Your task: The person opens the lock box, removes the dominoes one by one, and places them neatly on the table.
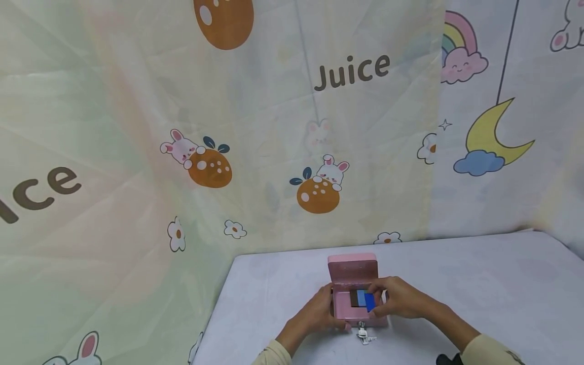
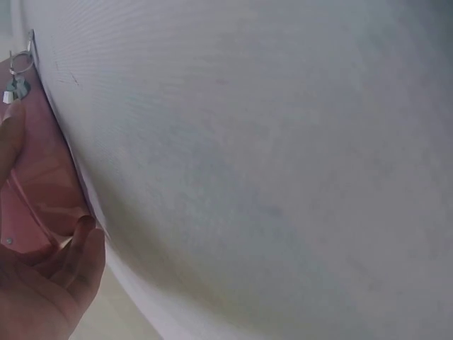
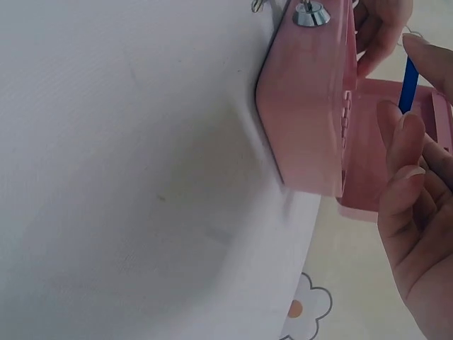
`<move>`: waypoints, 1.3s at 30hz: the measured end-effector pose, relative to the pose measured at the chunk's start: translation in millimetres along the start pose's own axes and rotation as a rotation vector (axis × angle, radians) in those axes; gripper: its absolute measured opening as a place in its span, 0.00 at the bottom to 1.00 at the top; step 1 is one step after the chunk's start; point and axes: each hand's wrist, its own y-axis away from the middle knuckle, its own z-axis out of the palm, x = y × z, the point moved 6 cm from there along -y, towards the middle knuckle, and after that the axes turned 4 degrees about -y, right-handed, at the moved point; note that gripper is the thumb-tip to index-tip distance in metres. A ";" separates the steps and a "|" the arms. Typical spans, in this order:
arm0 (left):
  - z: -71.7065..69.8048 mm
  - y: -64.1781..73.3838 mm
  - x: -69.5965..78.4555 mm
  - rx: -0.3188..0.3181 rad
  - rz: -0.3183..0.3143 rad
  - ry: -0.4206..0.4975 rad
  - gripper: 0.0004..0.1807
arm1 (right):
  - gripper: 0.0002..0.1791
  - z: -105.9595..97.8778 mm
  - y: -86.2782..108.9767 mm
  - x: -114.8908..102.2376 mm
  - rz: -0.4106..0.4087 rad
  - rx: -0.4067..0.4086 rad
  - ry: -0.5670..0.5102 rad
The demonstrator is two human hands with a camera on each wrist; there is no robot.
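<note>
A pink metal box sits on the white table, its hinged lid raised at the back. My left hand holds the box by its left side, with the thumb along the front and the fingers toward the back corner. Over the box's right part, my right hand pinches a flat blue piece between thumb and fingers. Inside the box, a dark brown piece and a light blue piece lie side by side, left of the pinched one. Keys hang from the front lock.
The white cloth-covered table stretches away to both sides of the box. Behind it hangs a printed curtain with rabbits, oranges and flowers. A small black object shows beside the right sleeve.
</note>
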 end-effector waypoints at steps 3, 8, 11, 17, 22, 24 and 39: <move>0.0 0.9 -1.3 -0.003 -0.034 -0.004 0.59 | 0.24 -1.6 1.8 4.6 0.013 -0.003 -0.007; -0.1 0.5 -0.8 0.001 -0.030 0.002 0.59 | 0.23 -4.1 5.9 13.3 0.073 -0.014 -0.035; 0.7 -0.1 -1.0 0.000 -0.018 0.010 0.59 | 0.24 -6.8 9.0 16.9 0.094 -0.017 -0.040; 0.4 0.3 -1.4 0.000 -0.043 0.008 0.60 | 0.23 -12.6 14.1 27.1 0.122 -0.005 -0.031; 1.1 0.5 -4.0 -0.005 -0.074 -0.009 0.61 | 0.23 -15.5 17.2 37.2 0.143 0.002 -0.033; 1.6 0.3 -4.4 -0.007 -0.069 -0.012 0.61 | 0.23 -16.2 18.0 41.6 0.156 0.000 -0.031; -3.3 1.7 8.7 0.026 0.088 -0.050 0.56 | 0.25 -14.2 18.8 68.7 0.322 0.013 0.023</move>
